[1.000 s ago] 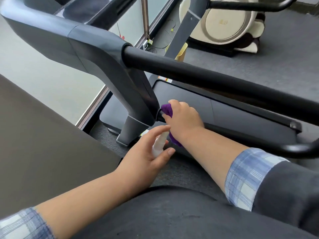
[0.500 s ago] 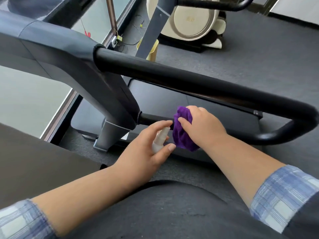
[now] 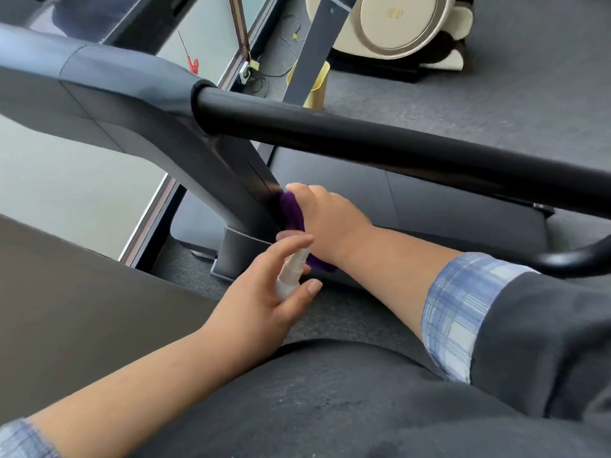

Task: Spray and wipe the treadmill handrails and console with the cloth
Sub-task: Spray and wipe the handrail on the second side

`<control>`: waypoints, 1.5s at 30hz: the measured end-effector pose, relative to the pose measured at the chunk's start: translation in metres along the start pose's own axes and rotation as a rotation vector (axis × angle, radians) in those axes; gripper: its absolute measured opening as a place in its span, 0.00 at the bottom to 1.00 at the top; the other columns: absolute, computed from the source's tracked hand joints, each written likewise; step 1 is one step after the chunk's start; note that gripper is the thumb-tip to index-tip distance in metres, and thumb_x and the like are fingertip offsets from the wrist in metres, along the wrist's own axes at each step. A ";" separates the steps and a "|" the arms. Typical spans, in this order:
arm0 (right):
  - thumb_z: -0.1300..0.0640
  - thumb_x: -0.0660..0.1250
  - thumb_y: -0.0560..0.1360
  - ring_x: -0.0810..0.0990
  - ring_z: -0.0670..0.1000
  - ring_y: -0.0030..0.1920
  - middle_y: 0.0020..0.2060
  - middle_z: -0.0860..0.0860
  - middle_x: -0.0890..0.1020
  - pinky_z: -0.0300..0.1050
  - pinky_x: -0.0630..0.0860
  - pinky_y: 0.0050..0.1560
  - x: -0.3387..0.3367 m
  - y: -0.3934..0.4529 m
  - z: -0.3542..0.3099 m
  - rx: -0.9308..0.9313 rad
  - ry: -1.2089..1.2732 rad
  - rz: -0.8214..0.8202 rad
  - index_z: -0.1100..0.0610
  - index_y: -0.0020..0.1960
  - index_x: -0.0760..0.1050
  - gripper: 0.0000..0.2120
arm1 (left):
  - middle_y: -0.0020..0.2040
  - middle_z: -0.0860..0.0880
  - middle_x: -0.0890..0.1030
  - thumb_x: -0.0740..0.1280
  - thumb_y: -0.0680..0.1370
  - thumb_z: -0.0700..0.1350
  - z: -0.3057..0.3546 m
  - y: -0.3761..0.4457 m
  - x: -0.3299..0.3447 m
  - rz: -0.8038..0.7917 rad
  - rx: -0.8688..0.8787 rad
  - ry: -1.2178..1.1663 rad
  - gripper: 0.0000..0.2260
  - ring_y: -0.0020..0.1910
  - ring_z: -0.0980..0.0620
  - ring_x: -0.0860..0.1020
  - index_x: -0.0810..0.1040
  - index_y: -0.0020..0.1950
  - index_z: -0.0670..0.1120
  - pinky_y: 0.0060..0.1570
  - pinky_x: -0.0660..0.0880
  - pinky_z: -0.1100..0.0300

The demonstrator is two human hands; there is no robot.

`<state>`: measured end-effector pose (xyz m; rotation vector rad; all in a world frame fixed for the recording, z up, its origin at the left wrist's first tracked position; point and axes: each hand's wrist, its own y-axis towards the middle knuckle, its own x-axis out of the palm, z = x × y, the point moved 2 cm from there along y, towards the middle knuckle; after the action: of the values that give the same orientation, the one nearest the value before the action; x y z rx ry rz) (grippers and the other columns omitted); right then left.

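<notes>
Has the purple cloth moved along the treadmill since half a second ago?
Yes. The purple cloth slid left to the grey upright post; earlier it sat clear of it.

Fuzzy purple cloth (image 3: 292,211), glossy handrail (image 3: 380,140)

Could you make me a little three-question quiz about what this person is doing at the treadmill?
1. True or false: the right hand presses the purple cloth against the treadmill upright.
2. What does the left hand hold? A) white spray bottle B) brush C) phone
3. Fill in: the thick black handrail runs ___ the hands.

Key: 1 true; 2 A; 3 above.
</notes>
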<state>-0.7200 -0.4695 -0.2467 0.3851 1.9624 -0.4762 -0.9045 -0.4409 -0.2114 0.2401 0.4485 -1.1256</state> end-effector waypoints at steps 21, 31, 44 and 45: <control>0.45 0.72 0.72 0.76 0.58 0.56 0.51 0.51 0.74 0.51 0.72 0.46 -0.087 -0.153 0.137 0.356 -0.215 -0.105 0.48 0.62 0.72 0.22 | 0.58 0.71 0.75 0.66 0.75 0.61 0.089 0.052 0.123 -0.174 0.259 -0.067 0.21 0.57 0.64 0.77 0.64 0.66 0.75 0.52 0.67 0.77; 0.58 0.65 0.77 0.73 0.62 0.63 0.57 0.56 0.73 0.57 0.71 0.61 -0.120 -0.172 0.144 0.475 -0.612 -0.204 0.57 0.66 0.73 0.18 | 0.55 0.70 0.76 0.69 0.77 0.57 0.103 0.058 0.144 -0.185 0.269 -0.117 0.20 0.48 0.67 0.78 0.66 0.63 0.76 0.45 0.68 0.78; 0.44 0.69 0.76 0.79 0.54 0.53 0.52 0.49 0.78 0.51 0.76 0.54 -0.070 -0.167 0.145 0.421 -0.187 0.253 0.51 0.61 0.73 0.18 | 0.55 0.72 0.74 0.67 0.76 0.56 0.073 0.058 0.095 -0.193 0.222 -0.025 0.23 0.54 0.66 0.77 0.63 0.63 0.79 0.49 0.67 0.78; 0.43 0.68 0.76 0.79 0.54 0.52 0.50 0.48 0.77 0.51 0.76 0.53 -0.068 -0.161 0.140 0.413 -0.185 0.250 0.50 0.59 0.73 0.16 | 0.56 0.72 0.74 0.67 0.76 0.58 0.070 0.056 0.089 -0.192 0.212 -0.021 0.23 0.55 0.66 0.77 0.63 0.63 0.79 0.49 0.67 0.78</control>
<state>-0.6574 -0.6824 -0.2137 0.8071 1.6044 -0.7280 -0.8061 -0.5178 -0.1928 0.3769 0.3382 -1.3643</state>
